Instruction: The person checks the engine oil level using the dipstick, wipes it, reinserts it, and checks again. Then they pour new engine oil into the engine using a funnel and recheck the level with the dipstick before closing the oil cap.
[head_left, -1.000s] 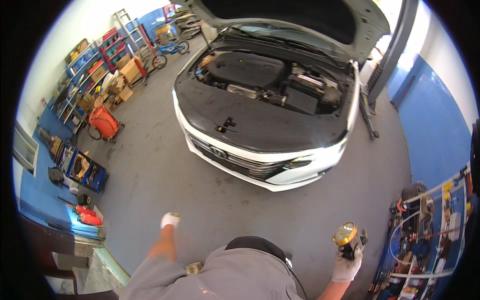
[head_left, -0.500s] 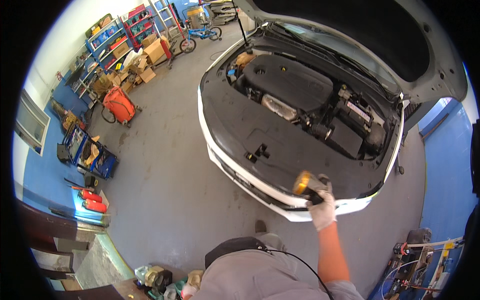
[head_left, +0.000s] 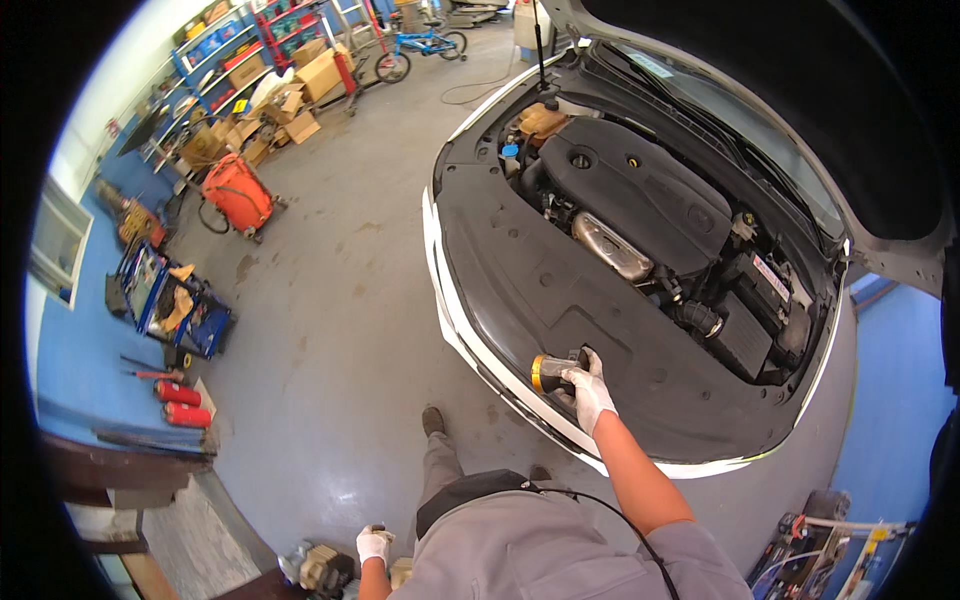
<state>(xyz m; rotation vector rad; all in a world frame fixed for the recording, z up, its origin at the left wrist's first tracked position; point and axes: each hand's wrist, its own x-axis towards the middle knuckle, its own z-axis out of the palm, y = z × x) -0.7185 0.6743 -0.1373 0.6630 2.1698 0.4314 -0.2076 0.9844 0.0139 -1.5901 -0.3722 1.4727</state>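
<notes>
Car: white, nose toward the lower centre, filling the centre and right of the frame (head_left: 620, 315); a steady pose beside it, without leaning on the paint, would suit this handling.
Raised hood: upper right (head_left: 850, 110), well apart from both hands; head height is worth minding near it.
Front panel: smooth black cover, centre of the frame (head_left: 500, 235); it likely scuffs, so a slow, level hand is wiser here.
Cord: black, lying over the grey shirt at lower centre (head_left: 655, 555); best kept from snagging on the car's edge.
Right hand: white-gloved, just below centre (head_left: 592, 395), fingers closed around the dark body of the lamp-like device; a grip that far back seems sound, leaving the rim free.
Left hand: white-gloved, low and left of centre (head_left: 374, 543), fingers curled, clear of the car; I cannot tell whether it has hold of anything.
Lamp-like device: gold rim facing left, over the panel's front edge (head_left: 546, 373); contact cannot be made out, so a small lift would guard the finish.
</notes>
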